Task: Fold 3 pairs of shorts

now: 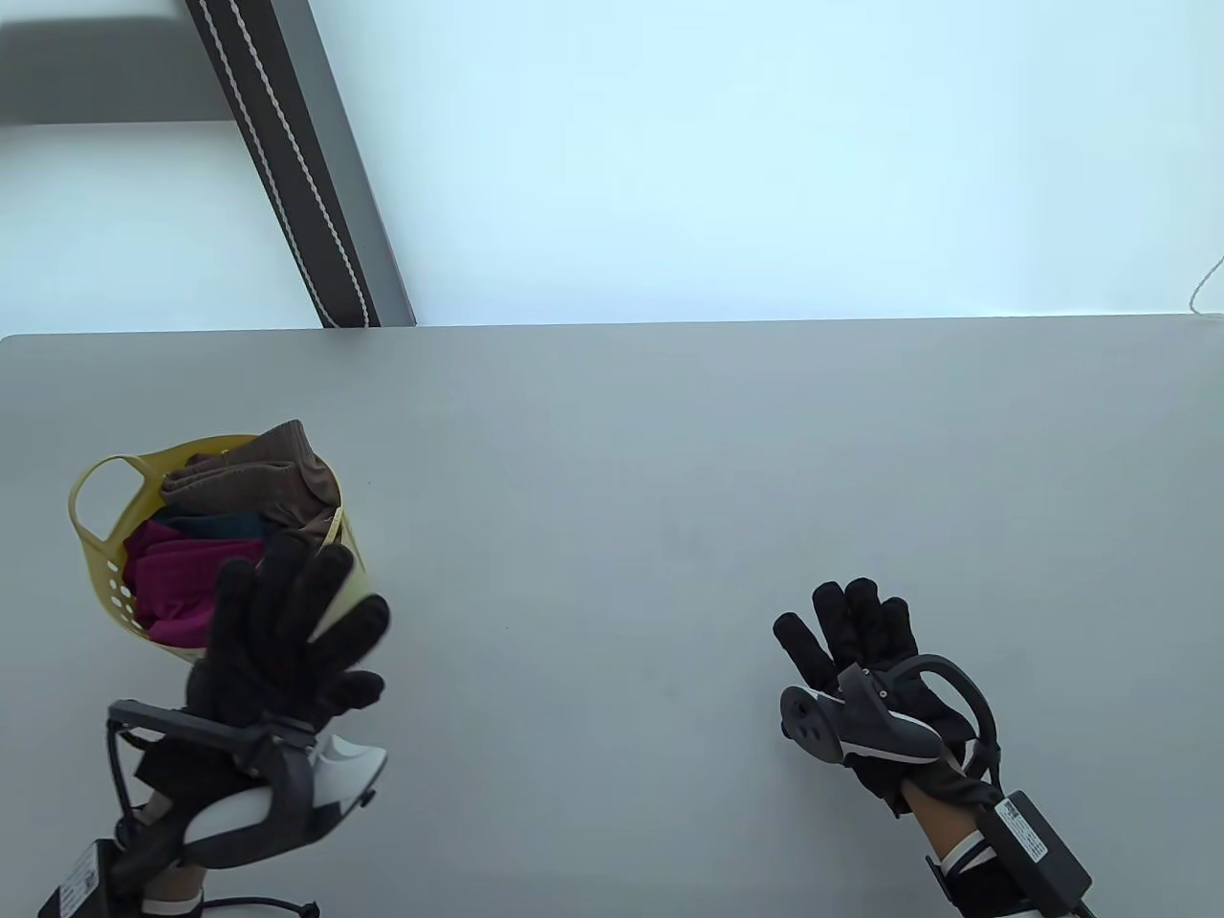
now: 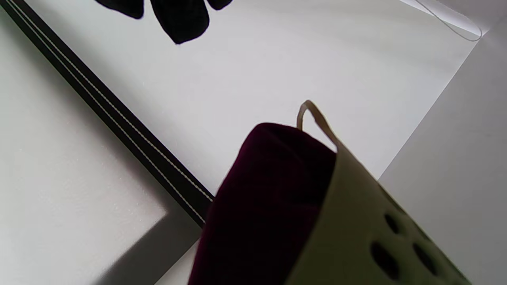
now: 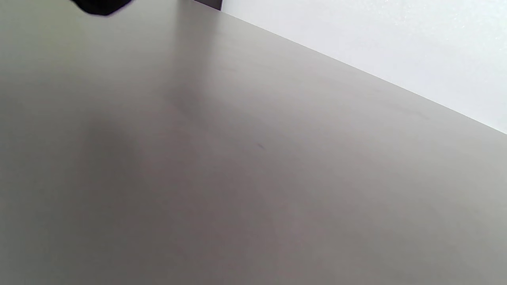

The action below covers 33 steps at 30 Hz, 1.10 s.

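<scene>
The grey table (image 1: 669,459) carries a yellow basket (image 1: 96,564) stuffed with shorts (image 1: 182,583) (brown, teal, magenta). Just beside the basket the left hand (image 1: 277,641) hovers, fingers spread, holding nothing; well right of it the right hand (image 1: 875,660) lies flat, fingers straight

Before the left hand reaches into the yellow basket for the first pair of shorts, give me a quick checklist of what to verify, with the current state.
1. Left hand free, fingers spread, holding nothing: ok.
2. Right hand free, open above the grey table: ok.
3. Yellow perforated plastic basket upright on the table: ok.
4. Shorts reachable: brown ribbed pair on top, magenta pair nearest the left hand, dark teal pair between them: ok.
5. Bare table space in front of the right hand for folding: ok.
6. Pairs untangled from each other: cannot tell.
</scene>
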{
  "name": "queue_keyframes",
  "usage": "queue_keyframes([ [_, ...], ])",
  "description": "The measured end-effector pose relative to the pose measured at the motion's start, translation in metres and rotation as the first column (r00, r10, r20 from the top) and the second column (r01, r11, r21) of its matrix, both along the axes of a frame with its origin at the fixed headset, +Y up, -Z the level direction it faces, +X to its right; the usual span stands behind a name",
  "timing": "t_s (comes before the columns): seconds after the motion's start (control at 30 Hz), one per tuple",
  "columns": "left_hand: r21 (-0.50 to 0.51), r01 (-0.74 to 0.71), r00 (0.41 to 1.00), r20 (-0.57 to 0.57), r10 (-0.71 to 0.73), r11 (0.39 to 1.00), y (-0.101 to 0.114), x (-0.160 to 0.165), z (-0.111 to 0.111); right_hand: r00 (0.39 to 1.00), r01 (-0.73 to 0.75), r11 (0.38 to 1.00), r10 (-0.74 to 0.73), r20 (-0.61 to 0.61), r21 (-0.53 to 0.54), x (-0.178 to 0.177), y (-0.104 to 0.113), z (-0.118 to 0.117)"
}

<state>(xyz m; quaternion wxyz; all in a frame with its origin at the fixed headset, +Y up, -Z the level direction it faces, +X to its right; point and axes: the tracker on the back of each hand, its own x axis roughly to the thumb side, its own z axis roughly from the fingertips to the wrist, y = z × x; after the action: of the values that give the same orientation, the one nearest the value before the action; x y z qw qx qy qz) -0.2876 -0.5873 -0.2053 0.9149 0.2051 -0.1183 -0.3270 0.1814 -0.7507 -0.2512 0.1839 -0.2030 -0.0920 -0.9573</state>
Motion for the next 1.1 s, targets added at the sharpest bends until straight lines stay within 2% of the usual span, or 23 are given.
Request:
queue_keyframes([
  [0.07, -0.208, -0.085, 0.989, -0.134, 0.058, 0.974, 0.01, -0.023, -0.019, 1.0, -0.002, 1.0, 0.002, 0.0, -0.001, 0.0, 0.0, 0.0],
  [0.1, -0.32, -0.119, 0.976, -0.209, 0.052, 0.94, 0.012, -0.036, -0.032, 1.0, -0.003, 1.0, 0.003, -0.001, -0.002, -0.001, 0.0, 0.0],
  [0.17, -0.491, -0.166, 0.959, -0.283, 0.024, 0.855, 0.01, -0.053, -0.053, 1.0, -0.004, 1.0, 0.004, 0.002, -0.005, -0.001, 0.001, -0.001],
  [0.2, -0.536, -0.195, 0.955, -0.295, 0.034, 0.821, 0.006, -0.059, -0.062, 1.0, -0.004, 1.0, 0.004, 0.005, -0.006, -0.001, 0.001, -0.001],
  [0.27, -0.506, -0.232, 0.951, -0.299, 0.084, 0.831, 0.008, -0.067, -0.07, 1.0, -0.003, 1.0, 0.003, 0.008, -0.005, -0.001, 0.001, -0.001],
  [0.37, -0.437, -0.396, 0.902, -0.349, 0.253, 0.808, 0.028, -0.08, -0.081, 1.0, -0.004, 1.0, 0.004, 0.014, 0.004, 0.001, 0.003, -0.002],
  [0.47, -0.203, -0.595, 0.795, -0.294, 0.531, 0.778, 0.083, -0.085, -0.078, 1.0, 0.003, 1.0, -0.004, 0.023, 0.017, 0.002, 0.006, -0.002],
  [0.53, -0.077, -0.669, 0.735, -0.213, 0.643, 0.739, 0.122, -0.082, -0.071, 1.0, 0.008, 1.0, -0.009, 0.024, 0.025, 0.002, 0.008, -0.002],
  [0.63, -0.004, -0.696, 0.718, -0.039, 0.695, 0.718, 0.181, -0.064, -0.057, 1.0, 0.013, 0.999, -0.013, 0.024, 0.035, 0.002, 0.011, -0.002],
  [0.77, 0.064, -0.698, 0.715, 0.115, 0.69, 0.713, 0.235, -0.027, -0.044, 1.0, 0.016, 0.999, -0.017, 0.023, 0.038, 0.002, 0.011, -0.002],
  [0.83, 0.085, -0.716, 0.694, 0.199, 0.692, 0.693, 0.255, -0.003, -0.041, 0.999, 0.02, 0.999, -0.021, 0.024, 0.044, 0.002, 0.012, -0.003],
  [0.9, 0.07, -0.768, 0.624, 0.304, 0.72, 0.636, 0.27, 0.022, -0.04, 0.999, 0.025, 0.998, -0.027, 0.027, 0.06, 0.003, 0.015, -0.003],
  [0.97, -0.015, -0.822, 0.521, 0.381, 0.763, 0.569, 0.278, 0.052, -0.046, 0.999, 0.026, 0.997, -0.028, 0.033, 0.079, 0.003, 0.018, -0.003],
  [1.03, -0.083, -0.811, 0.517, 0.362, 0.776, 0.579, 0.276, 0.08, -0.061, 0.999, 0.021, 0.994, -0.027, 0.047, 0.109, 0.005, 0.021, -0.003],
  [1.1, -0.164, -0.769, 0.571, 0.258, 0.78, 0.617, 0.262, 0.107, -0.085, 0.997, 0.005, 0.988, -0.018, 0.079, 0.153, 0.007, 0.024, -0.004],
])
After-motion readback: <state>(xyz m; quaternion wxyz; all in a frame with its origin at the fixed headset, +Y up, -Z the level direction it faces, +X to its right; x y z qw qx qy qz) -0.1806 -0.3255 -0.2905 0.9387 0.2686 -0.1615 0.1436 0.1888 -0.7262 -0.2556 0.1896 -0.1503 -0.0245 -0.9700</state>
